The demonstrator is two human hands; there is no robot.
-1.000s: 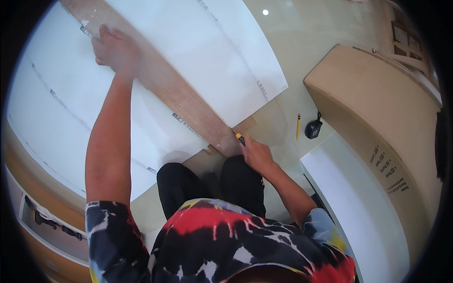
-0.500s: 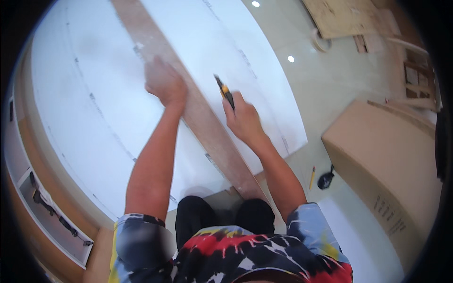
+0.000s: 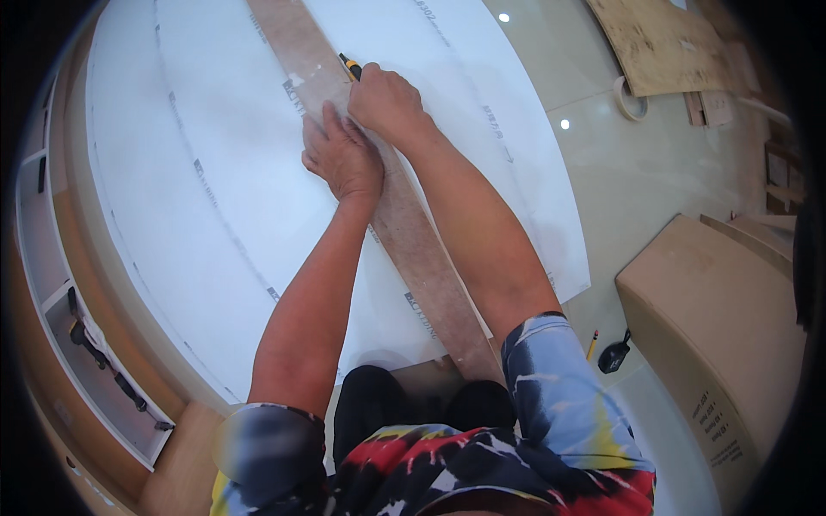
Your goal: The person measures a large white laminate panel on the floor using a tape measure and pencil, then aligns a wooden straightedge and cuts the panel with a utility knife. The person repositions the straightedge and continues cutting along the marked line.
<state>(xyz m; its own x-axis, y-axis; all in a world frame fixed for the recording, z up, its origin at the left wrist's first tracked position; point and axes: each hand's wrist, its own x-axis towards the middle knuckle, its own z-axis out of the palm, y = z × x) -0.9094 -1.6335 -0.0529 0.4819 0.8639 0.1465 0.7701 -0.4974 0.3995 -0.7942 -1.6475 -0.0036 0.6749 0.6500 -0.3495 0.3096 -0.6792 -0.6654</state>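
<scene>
A large white sheet (image 3: 172,232) with rows of dark print lies before me. Across it runs a long, narrow brown board (image 3: 422,258), from my knees to the far side. My left hand (image 3: 348,163) rests flat on the board, its thumb and fingers apart and some over the left edge. My right hand (image 3: 387,101) is closed around a black and yellow utility knife (image 3: 351,66) at the board's right edge, just beyond my left hand. The knife's tip points to the far left; whether the blade touches the sheet cannot be made out.
A big cardboard box (image 3: 714,310) stands at the right. Near it on the floor lie a yellow pencil (image 3: 592,345) and a black object (image 3: 613,353). A roll of tape (image 3: 631,100) lies far right beside a wooden panel (image 3: 658,47). White shelving (image 3: 99,378) lines the left.
My right hand has brought the knife forward and left to the board's edge. My left hand now lies still on the board, where it was blurred before. The whole view has shifted slightly.
</scene>
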